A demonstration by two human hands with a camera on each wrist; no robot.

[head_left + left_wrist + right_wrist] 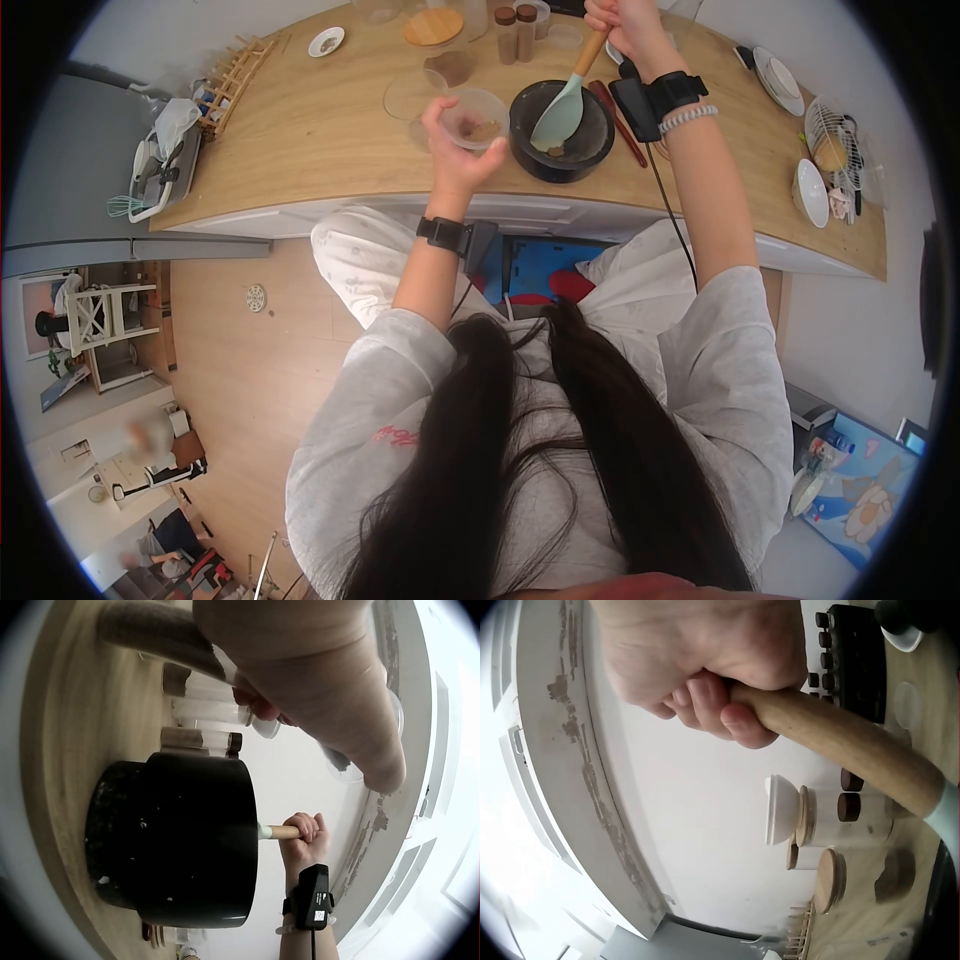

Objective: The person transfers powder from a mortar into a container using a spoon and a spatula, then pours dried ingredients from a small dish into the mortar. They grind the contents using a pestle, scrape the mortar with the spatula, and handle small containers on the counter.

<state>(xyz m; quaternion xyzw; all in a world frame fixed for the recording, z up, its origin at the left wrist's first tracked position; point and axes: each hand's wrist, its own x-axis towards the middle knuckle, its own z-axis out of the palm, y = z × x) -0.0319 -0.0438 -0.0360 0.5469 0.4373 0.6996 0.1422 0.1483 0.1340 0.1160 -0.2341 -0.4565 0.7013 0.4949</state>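
Note:
My left hand (460,165) holds a clear plastic bowl (478,101) between thumb and fingers, tilted beside the black pot. A little brownish food lies in the bowl. The black pot (560,170) stands on the counter just right of it, its dark side filling much of the left wrist view. My right hand (632,35) grips the wooden handle (847,742) of a mint-green spatula (562,112), fingers wrapped round it. The spatula slants down into the pot, its head inside near a small brownish lump (555,151).
Reddish-brown chopsticks (620,125) lie right of the pot. Behind stand two brown-capped jars (516,38) and a wooden-lidded container (433,28). A small white dish (326,42) and wooden rack (238,85) are at left. A white bowl (811,193) and wire basket (830,135) stand at right.

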